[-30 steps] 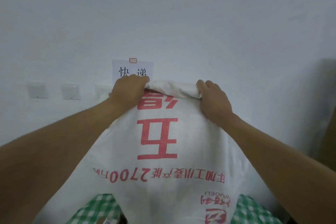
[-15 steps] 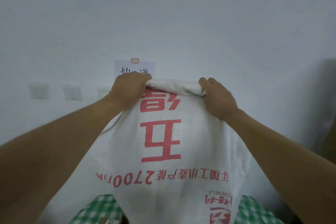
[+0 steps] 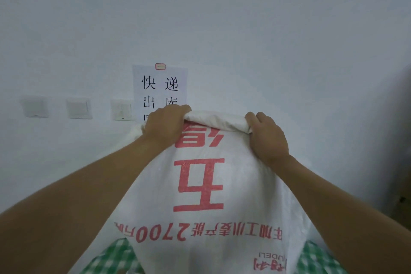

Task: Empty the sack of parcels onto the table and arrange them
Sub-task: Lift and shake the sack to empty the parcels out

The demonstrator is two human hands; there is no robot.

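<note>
Both hands grip the bunched bottom seam of the sack (image 3: 200, 184): the left hand (image 3: 164, 125) has its fingers curled over one end of the rolled fabric, the right hand (image 3: 266, 138) clamps the other end, and the white bag hangs upside down between them, its red printing inverted. Below the sack, at its lower corners, patches of the green-checked cloth on the desk (image 3: 111, 258) show. The sack's mouth lies below the frame's edge, so no parcels can be seen, and whether any have dropped out cannot be told. My judgement is that the emptying step is under way and not finished; the arranging has not begun as far as this view shows. Above the sack, on the wall, hangs a paper sign (image 3: 160, 87) with black characters, and to the left of the sack's top sit three pale switch plates (image 3: 79, 108).
</note>
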